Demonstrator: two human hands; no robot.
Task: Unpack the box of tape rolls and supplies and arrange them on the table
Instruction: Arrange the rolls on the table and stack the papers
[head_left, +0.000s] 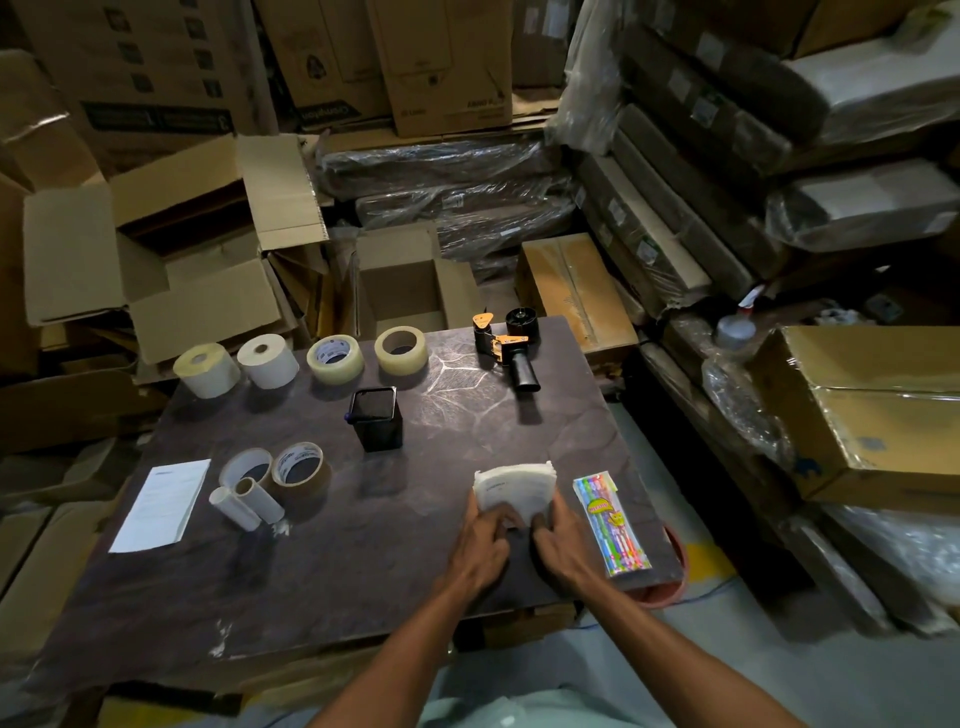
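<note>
On the dark table (363, 571), both hands hold a white stack of paper pouches (514, 491) lying near the front right. My left hand (480, 545) grips its near left edge, my right hand (563, 540) its near right edge. A colourful packet of pens (612, 522) lies just to the right. Along the far edge stand two white label rolls (208, 369) (268, 359), two clear tape rolls (336, 359) (401, 351) and a black-and-orange tape dispenser (506, 345). A black square holder (375, 418) sits mid-table. At left lie a brown tape roll (301, 470), a white roll (245, 470), two white tubes (247, 501) and a paper sheet (163, 504).
Open cardboard boxes (171, 249) (410, 280) stand beyond the table's far edge. Wrapped bundles and cartons (857, 415) are stacked at the right, close to the table's corner. An orange bucket rim (672, 582) shows under the right front corner.
</note>
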